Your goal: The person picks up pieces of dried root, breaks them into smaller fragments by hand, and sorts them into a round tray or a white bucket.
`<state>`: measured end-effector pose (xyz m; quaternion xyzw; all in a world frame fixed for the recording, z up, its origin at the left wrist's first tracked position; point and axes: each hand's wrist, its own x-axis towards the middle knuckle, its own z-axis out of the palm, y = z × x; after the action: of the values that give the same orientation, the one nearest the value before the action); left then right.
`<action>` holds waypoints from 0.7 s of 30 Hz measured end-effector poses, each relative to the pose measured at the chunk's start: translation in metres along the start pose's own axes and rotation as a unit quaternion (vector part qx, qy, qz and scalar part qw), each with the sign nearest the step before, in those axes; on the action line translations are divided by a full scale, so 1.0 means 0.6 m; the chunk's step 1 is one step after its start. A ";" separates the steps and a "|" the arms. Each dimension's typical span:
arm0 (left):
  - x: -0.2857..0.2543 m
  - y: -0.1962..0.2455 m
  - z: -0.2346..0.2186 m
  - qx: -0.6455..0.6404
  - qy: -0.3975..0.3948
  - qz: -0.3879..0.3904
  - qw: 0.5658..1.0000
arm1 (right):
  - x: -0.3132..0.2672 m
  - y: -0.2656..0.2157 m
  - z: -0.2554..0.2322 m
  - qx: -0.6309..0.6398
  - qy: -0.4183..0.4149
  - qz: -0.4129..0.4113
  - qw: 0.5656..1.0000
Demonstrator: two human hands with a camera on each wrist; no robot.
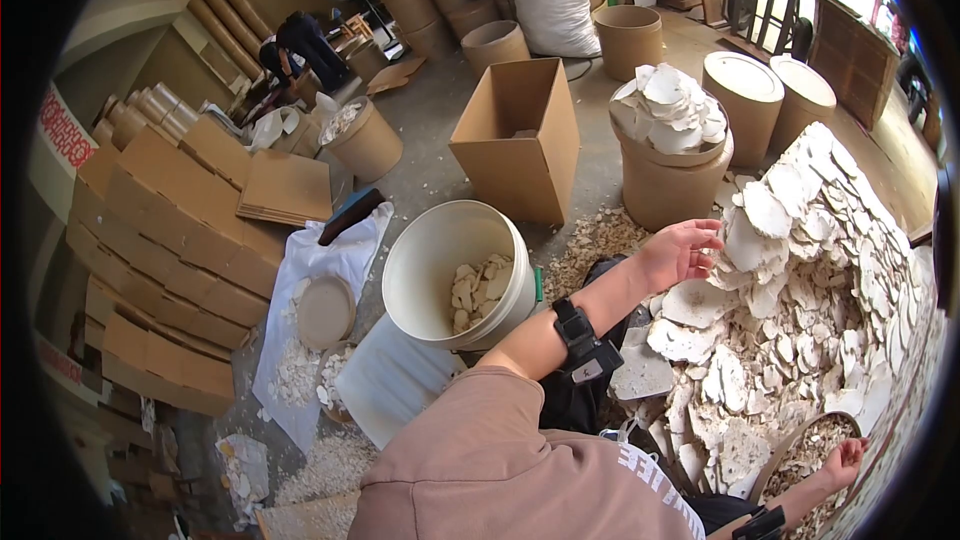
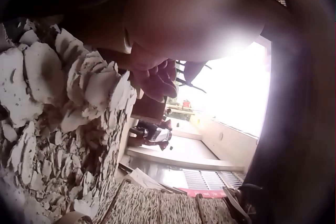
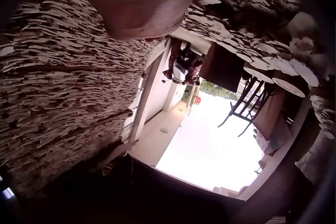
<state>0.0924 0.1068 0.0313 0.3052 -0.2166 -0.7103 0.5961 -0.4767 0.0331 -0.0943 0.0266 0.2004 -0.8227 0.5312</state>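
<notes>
My left hand (image 1: 682, 254) hovers beside the upper left edge of a large heap of flat, whitish, brittle pieces (image 1: 740, 380); its fingers bend loosely and nothing shows in them. The left wrist view has this hand (image 2: 157, 77) in shadow, with pieces (image 2: 44, 71) to its left. Toward the lower right, my right hand (image 1: 845, 464) is beside a round-rimmed container (image 1: 778, 460) of small fragments, fingers loosely bent, no held thing visible. Only part of the right hand (image 3: 152, 8) appears in the right wrist view, its fingers hidden, near stacked layers of pieces (image 3: 63, 87).
A white bucket (image 1: 405, 285) partly filled with pieces stands left of my left forearm. Beyond it are a cardboard box (image 1: 510, 175) and a drum (image 1: 665, 190) heaped with pieces. Cardboard stacks (image 1: 180, 230) line the left side. Someone in dark clothes (image 1: 312, 50) bends over far back.
</notes>
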 end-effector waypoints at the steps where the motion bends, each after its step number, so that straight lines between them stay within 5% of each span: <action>1: 0.002 0.000 -0.014 0.002 0.016 0.003 1.000 | 0.000 0.002 -0.003 -0.006 -0.007 -0.002 1.000; 13: 0.036 -0.006 -0.100 -0.052 0.198 0.024 0.979 | -0.053 0.037 0.044 -0.073 0.005 -0.004 0.997; 21: 0.046 -0.012 -0.107 -0.056 0.224 0.016 0.973 | -0.047 0.039 0.036 -0.083 -0.016 0.027 0.996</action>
<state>0.1288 0.0850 -0.0249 0.4189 -0.0424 -0.6251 0.6573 -0.4399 0.0414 -0.0742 -0.0254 0.2582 -0.7889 0.5570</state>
